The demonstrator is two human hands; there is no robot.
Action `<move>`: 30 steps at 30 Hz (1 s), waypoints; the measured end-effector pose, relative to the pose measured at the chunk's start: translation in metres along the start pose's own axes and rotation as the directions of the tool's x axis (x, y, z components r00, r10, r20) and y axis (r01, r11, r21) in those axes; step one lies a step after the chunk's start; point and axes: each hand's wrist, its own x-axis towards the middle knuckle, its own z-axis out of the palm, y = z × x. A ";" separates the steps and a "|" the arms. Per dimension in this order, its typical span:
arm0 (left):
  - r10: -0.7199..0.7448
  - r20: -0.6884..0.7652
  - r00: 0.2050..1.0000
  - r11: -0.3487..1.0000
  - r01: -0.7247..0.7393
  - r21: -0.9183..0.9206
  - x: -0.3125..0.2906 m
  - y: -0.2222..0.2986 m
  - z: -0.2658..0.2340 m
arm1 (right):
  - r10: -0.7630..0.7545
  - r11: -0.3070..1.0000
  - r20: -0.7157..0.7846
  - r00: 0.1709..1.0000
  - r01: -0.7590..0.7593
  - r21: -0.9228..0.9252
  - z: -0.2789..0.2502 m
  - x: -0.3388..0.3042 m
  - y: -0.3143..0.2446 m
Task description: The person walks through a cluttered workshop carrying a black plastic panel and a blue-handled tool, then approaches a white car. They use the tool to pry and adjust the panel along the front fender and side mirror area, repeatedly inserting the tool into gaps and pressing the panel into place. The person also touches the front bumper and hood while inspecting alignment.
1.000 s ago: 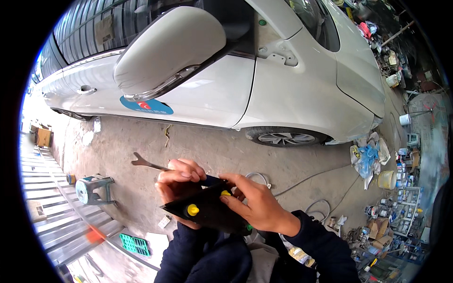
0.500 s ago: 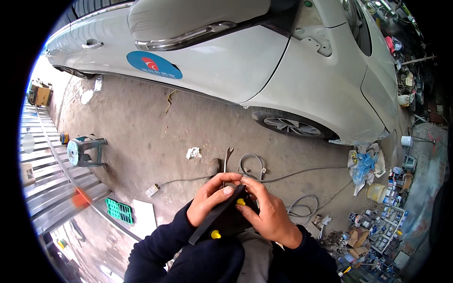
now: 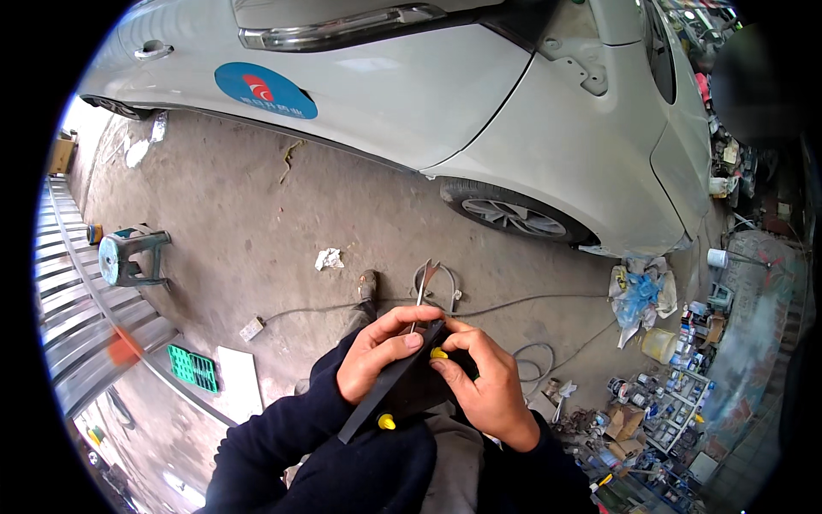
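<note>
My left hand (image 3: 377, 358) is closed round the edge of a black plastic trim piece (image 3: 381, 398), thumb along its face. A metal fork-tipped pry tool (image 3: 425, 283) sticks out past the left fingers; its handle is hidden by the hand and the trim. My right hand (image 3: 490, 385) is closed at the upper part of the trim, thumb and finger pinching a yellow plastic clip (image 3: 439, 353). A second yellow clip (image 3: 386, 421) sits lower on the same piece, near my lap.
A white car (image 3: 411, 94) stands ahead, its front wheel (image 3: 514, 218) close by. A grey hose (image 3: 539, 299) crosses the floor. At left are a stool (image 3: 133, 259), green tray (image 3: 193, 368) and white board (image 3: 240, 381). Bottles and cans (image 3: 659, 403) crowd the right.
The view has shifted a little, so the car and floor things sit further left and higher. A shoe shows more fully beyond my left hand. Both hands keep their hold.
</note>
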 end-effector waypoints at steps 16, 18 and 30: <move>-0.032 -0.099 0.995 0.979 0.011 -0.203 0.021 -0.026 -0.017 | -0.069 0.979 -0.048 0.996 0.058 -0.197 0.019 0.001 -0.005; -0.003 -0.098 0.995 0.983 -0.015 -0.185 0.023 -0.026 -0.018 | -0.064 0.977 -0.043 0.997 0.054 -0.208 0.020 0.001 -0.007; 0.043 -0.116 0.992 0.982 -0.063 -0.180 0.018 -0.029 -0.015 | -0.092 0.950 -0.037 0.995 0.076 -0.302 0.027 -0.005 -0.012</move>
